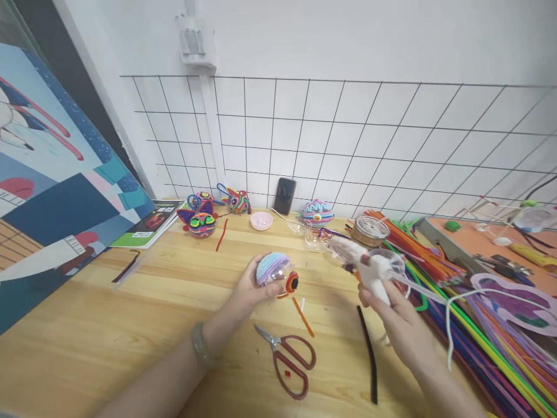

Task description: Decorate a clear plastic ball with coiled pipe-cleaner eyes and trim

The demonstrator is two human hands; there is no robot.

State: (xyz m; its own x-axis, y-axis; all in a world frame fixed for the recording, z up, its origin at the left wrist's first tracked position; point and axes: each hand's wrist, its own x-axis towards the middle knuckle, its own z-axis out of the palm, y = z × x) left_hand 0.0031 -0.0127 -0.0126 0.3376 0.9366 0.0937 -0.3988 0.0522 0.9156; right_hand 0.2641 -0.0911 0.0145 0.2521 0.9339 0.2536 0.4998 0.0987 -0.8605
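My left hand (pixel 249 292) is wrapped round a clear plastic ball (pixel 274 270). Rows of blue and purple pipe cleaner cover its upper part, and a coiled orange, red and black eye (pixel 293 283) shows on its right side. Over to the right, my right hand (pixel 400 318) grips a white hot glue gun (pixel 378 273), whose nozzle points left, apart from the ball. Below the ball, an orange pipe cleaner piece (pixel 303 317) lies on the wooden table (pixel 169 313). Red-handled scissors (pixel 275 342) rest closer to me, tips towards the upper left.
Decorated balls (pixel 202 223) stand at the back left, another (pixel 318 213) behind. A phone (pixel 285 196) leans on the wall grid. A pink bowl (pixel 261 220), a round tin (pixel 369 230), a black strip (pixel 369 354) and bundled pipe cleaners (pixel 474 348) lie around.
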